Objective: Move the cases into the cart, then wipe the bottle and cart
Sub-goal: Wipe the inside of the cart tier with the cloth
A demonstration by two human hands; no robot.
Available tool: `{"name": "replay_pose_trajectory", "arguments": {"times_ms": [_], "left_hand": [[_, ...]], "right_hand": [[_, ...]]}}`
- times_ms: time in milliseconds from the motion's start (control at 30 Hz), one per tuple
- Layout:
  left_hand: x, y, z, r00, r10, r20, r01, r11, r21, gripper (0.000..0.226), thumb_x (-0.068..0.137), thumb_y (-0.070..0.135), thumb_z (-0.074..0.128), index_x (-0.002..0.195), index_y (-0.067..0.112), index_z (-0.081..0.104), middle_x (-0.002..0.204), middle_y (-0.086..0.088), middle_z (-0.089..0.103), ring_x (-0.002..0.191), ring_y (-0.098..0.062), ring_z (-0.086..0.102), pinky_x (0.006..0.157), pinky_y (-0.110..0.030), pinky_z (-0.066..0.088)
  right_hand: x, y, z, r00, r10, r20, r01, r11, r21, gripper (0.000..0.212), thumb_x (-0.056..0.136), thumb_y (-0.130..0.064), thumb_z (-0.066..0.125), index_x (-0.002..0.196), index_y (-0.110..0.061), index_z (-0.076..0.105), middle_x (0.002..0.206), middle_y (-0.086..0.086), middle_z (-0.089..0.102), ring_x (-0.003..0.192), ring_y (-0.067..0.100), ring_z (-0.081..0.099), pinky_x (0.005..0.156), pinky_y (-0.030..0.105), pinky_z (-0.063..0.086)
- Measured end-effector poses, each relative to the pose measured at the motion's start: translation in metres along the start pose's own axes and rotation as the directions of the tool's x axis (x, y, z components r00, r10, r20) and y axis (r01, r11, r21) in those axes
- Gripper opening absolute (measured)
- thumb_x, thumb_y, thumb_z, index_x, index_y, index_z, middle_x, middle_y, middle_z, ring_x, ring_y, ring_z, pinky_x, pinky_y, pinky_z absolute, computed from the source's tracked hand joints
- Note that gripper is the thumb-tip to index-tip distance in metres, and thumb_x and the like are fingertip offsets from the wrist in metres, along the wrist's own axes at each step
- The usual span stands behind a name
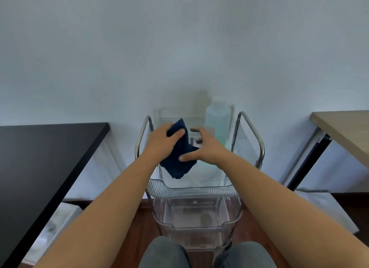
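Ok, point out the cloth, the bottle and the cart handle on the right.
Cloth (177, 164), head view, lower hanging part.
Bottle (217, 118), head view, upper body.
Cart handle (252, 128), head view, right metal rail.

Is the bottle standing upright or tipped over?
Upright: the bottle stands in the cart's top tray, cap upward, behind the right hand.

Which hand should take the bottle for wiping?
Probably the right. The right hand is open with spread fingers, close beside the bottle at the cart's far right. The left hand already grips the blue cloth, so it wipes.
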State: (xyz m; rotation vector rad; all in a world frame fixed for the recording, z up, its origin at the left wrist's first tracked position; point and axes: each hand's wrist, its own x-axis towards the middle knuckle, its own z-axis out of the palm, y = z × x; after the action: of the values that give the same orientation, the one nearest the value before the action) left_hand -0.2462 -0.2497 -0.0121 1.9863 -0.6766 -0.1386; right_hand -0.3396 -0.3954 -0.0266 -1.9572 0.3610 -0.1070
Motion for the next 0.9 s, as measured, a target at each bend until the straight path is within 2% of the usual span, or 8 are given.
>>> {"name": "replay_pose_trajectory", "arguments": {"times_ms": [133, 233, 400, 467, 567, 633, 767, 900], "left_hand": [[0.004, 0.009, -0.008, 0.963, 0.219, 0.155, -0.250, 0.942, 0.224, 0.010, 0.084, 0.049, 0.063, 0.075, 0.050, 0.060, 0.070, 0.024, 0.066, 0.069, 0.004, 0.060, 0.063, -0.026, 0.046], [0.008, 0.007, -0.019, 0.923, 0.316, 0.221, -0.373, 0.876, 0.306, 0.008, 0.084, 0.051, 0.064, 0.082, 0.044, 0.063, 0.069, 0.017, 0.065, 0.067, 0.000, 0.059, 0.062, -0.029, 0.045], [0.007, -0.003, -0.029, 0.955, 0.174, 0.241, -0.237, 0.936, 0.262, 0.057, 0.061, 0.060, 0.081, 0.101, 0.039, 0.047, 0.082, 0.008, 0.066, 0.074, -0.007, 0.063, 0.061, -0.025, 0.047], [0.007, -0.011, -0.032, 0.940, 0.073, 0.333, -0.190, 0.923, 0.334, 0.063, 0.055, 0.051, 0.088, 0.103, 0.034, 0.051, 0.090, 0.009, 0.067, 0.080, -0.008, 0.064, 0.065, -0.028, 0.052], [0.006, -0.020, -0.029, 0.916, -0.019, 0.400, -0.204, 0.837, 0.507, 0.039, 0.069, 0.034, 0.083, 0.102, 0.023, 0.065, 0.088, 0.007, 0.068, 0.082, -0.014, 0.065, 0.071, -0.032, 0.055], [0.007, -0.022, -0.025, 0.931, -0.009, 0.365, -0.198, 0.828, 0.525, 0.024, 0.079, 0.029, 0.076, 0.099, 0.020, 0.068, 0.084, 0.005, 0.067, 0.080, -0.016, 0.064, 0.069, -0.031, 0.053], [0.014, -0.018, -0.022, 0.962, 0.034, 0.272, -0.180, 0.827, 0.532, 0.011, 0.090, 0.025, 0.065, 0.101, 0.025, 0.065, 0.094, 0.005, 0.067, 0.087, -0.018, 0.063, 0.079, -0.036, 0.054], [0.023, -0.010, -0.018, 0.973, 0.100, 0.208, -0.214, 0.725, 0.655, 0.012, 0.091, 0.021, 0.059, 0.101, 0.025, 0.065, 0.101, 0.004, 0.066, 0.092, -0.020, 0.062, 0.082, -0.039, 0.053]], "right_hand": [[0.014, -0.007, 0.009, 0.992, -0.120, 0.028, 0.116, 0.987, 0.107, 0.058, 0.062, -0.020, 0.087, 0.112, -0.033, 0.058, 0.108, -0.006, 0.068, 0.103, 0.018, 0.065, 0.084, 0.037, 0.057], [0.017, -0.006, 0.000, 0.986, -0.155, 0.063, 0.143, 0.976, 0.162, 0.036, 0.076, -0.008, 0.077, 0.107, -0.023, 0.069, 0.103, -0.001, 0.073, 0.102, 0.021, 0.067, 0.087, 0.033, 0.056], [0.018, -0.004, -0.013, 0.989, -0.141, 0.035, 0.137, 0.986, 0.096, 0.015, 0.075, -0.013, 0.079, 0.090, -0.013, 0.073, 0.090, 0.009, 0.074, 0.089, 0.022, 0.071, 0.086, 0.036, 0.057], [0.016, -0.002, -0.015, 0.989, -0.145, 0.022, 0.142, 0.984, 0.104, 0.011, 0.076, -0.012, 0.079, 0.086, -0.014, 0.074, 0.085, 0.008, 0.075, 0.081, 0.018, 0.071, 0.079, 0.033, 0.059], [0.013, 0.001, -0.019, 0.993, -0.119, -0.011, 0.119, 0.986, 0.116, 0.011, 0.078, -0.010, 0.078, 0.087, -0.015, 0.074, 0.084, 0.007, 0.076, 0.078, 0.017, 0.072, 0.073, 0.029, 0.060], [0.013, 0.004, -0.023, 0.995, -0.076, -0.058, 0.080, 0.994, 0.069, 0.013, 0.079, -0.010, 0.076, 0.090, -0.017, 0.073, 0.087, 0.008, 0.075, 0.083, 0.022, 0.072, 0.074, 0.031, 0.059], [0.013, 0.008, -0.026, 0.980, -0.043, -0.193, -0.016, 0.956, -0.294, 0.017, 0.075, -0.011, 0.067, 0.092, -0.013, 0.065, 0.086, 0.009, 0.070, 0.076, 0.022, 0.064, 0.068, 0.035, 0.054], [0.020, 0.006, -0.019, 0.960, 0.015, -0.279, -0.083, 0.969, -0.233, 0.019, 0.072, -0.002, 0.062, 0.089, -0.009, 0.062, 0.086, 0.012, 0.069, 0.072, 0.026, 0.065, 0.059, 0.031, 0.054]]}}
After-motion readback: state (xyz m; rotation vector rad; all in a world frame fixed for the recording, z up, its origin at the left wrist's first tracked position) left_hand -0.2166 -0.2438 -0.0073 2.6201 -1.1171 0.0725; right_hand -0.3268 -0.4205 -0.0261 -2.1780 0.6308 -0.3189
